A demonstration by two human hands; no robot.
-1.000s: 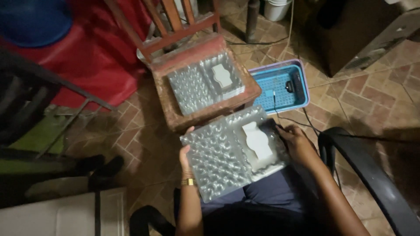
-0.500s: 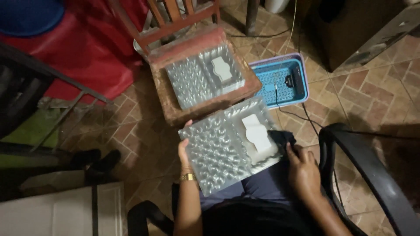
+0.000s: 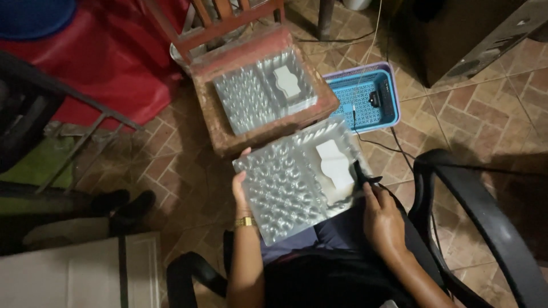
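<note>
Head view: the left hand still grips the clear blister tray by its left edge, over the lap. Since a second ago the right hand has dropped off the tray's right edge and now pinches a thin black cable beside it, leaving the tray held one-handed.

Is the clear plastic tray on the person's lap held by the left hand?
Yes, the left hand grips the left edge of the clear plastic tray.
</note>
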